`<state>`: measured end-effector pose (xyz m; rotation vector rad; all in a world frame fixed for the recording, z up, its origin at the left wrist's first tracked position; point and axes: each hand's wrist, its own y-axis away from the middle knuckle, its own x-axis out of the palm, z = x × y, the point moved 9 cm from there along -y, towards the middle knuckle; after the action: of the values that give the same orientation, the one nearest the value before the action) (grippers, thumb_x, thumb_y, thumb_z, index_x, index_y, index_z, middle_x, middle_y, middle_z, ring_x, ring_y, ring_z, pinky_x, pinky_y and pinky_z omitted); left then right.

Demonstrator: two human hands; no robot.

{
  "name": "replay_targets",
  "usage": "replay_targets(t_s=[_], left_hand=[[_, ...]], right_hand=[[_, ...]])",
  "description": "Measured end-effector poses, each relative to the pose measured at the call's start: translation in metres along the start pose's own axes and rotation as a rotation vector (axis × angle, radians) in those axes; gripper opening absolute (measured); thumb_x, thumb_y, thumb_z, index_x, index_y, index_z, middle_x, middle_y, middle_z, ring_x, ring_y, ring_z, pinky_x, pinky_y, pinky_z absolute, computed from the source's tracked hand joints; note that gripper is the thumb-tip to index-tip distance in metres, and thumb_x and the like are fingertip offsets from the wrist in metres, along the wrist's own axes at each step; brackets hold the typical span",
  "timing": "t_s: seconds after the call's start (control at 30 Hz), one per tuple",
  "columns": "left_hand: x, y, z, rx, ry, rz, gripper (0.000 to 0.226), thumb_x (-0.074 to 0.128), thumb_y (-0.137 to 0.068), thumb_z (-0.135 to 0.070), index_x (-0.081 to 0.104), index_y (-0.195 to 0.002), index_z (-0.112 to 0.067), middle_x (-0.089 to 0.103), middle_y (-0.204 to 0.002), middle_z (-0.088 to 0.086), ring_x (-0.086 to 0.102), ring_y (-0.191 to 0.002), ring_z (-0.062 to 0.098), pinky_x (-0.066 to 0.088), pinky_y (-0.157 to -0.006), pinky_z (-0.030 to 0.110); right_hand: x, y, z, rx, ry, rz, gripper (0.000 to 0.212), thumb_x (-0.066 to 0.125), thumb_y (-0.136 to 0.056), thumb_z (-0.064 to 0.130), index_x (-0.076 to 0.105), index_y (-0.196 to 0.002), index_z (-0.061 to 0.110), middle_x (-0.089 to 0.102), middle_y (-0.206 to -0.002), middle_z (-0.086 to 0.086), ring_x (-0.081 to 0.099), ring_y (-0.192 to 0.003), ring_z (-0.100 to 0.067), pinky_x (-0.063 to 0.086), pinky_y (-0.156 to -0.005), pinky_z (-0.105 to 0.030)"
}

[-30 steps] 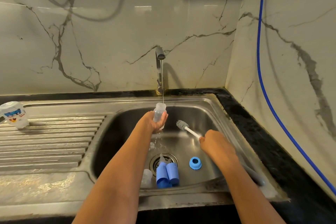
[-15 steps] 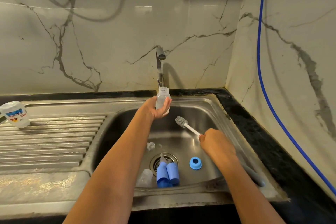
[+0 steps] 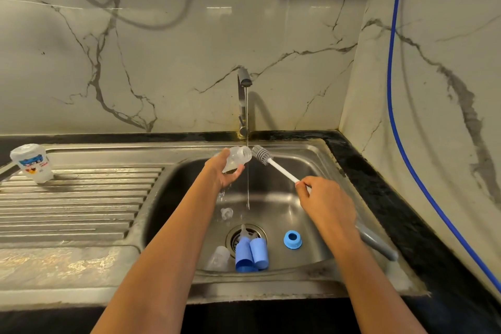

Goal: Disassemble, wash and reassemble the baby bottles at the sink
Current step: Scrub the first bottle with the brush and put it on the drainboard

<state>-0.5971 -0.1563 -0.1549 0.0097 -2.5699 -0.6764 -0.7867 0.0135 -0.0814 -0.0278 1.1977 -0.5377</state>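
**You held the clear bottle [image 3: 237, 158] on its side above the sink [image 3: 311, 149], with the brush at its mouth.**

Your left hand [image 3: 226, 173] curled under the bottle's base and turned its open mouth to the right, just beside the thin stream falling from the tap [image 3: 243, 100]. Your right hand [image 3: 325, 203] pinched the white handle of the brush [image 3: 262, 154] far back from its bristles. Whether the bristles touched the rim could not be told. Below lay a clear teat [image 3: 226, 213], two blue caps [image 3: 250, 253] over the drain, a blue ring [image 3: 292, 239] and a second clear bottle [image 3: 219, 257]. In my judgement the wet bottle, gripped only at its base, could twist or slip out once the brush pushed in. With the grip so far back, the brush head could also skid off the rim.
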Motion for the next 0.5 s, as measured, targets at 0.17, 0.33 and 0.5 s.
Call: replay_targets(t_s=[0.17,0.33,0.5], left_hand=[[-0.005,0.004,0.006,0.036,-0.144,0.049,0.054,0.063,-0.092,-0.020,0.033,-0.137,-0.024,0.053,-0.115,0.023,0.062,-0.094,0.033,0.058,-0.058,0.033],[0.012,0.029,0.036,-0.084,-0.419,0.209,0.052,0.063,-0.091,-0.019,0.035,-0.135,-0.027,0.051,-0.122,0.025,0.060,-0.096,0.034,0.055,-0.072,0.038],[0.010,0.035,0.052,-0.048,-0.306,0.124,0.056,0.063,-0.090,-0.009,0.033,-0.134,-0.025,0.041,-0.126,0.022,0.056,-0.098,0.038,0.056,-0.069,0.051]], right_hand=[[0.006,0.001,0.007,-0.079,0.077,0.046,0.025,0.044,-0.098,0.036,0.065,-0.094,0.027,0.062,-0.078,0.004,0.057,-0.070,-0.014,0.047,-0.061,-0.028],[0.016,-0.005,0.014,-0.095,0.195,0.064,0.020,0.048,-0.095,0.025,0.059,-0.079,0.026,0.055,-0.072,0.004,0.055,-0.070,-0.017,0.034,-0.054,-0.027],[0.020,0.001,0.012,-0.081,0.178,0.060,0.023,0.045,-0.097,0.032,0.066,-0.088,0.026,0.060,-0.076,0.003,0.055,-0.069,-0.018,0.040,-0.059,-0.028]])
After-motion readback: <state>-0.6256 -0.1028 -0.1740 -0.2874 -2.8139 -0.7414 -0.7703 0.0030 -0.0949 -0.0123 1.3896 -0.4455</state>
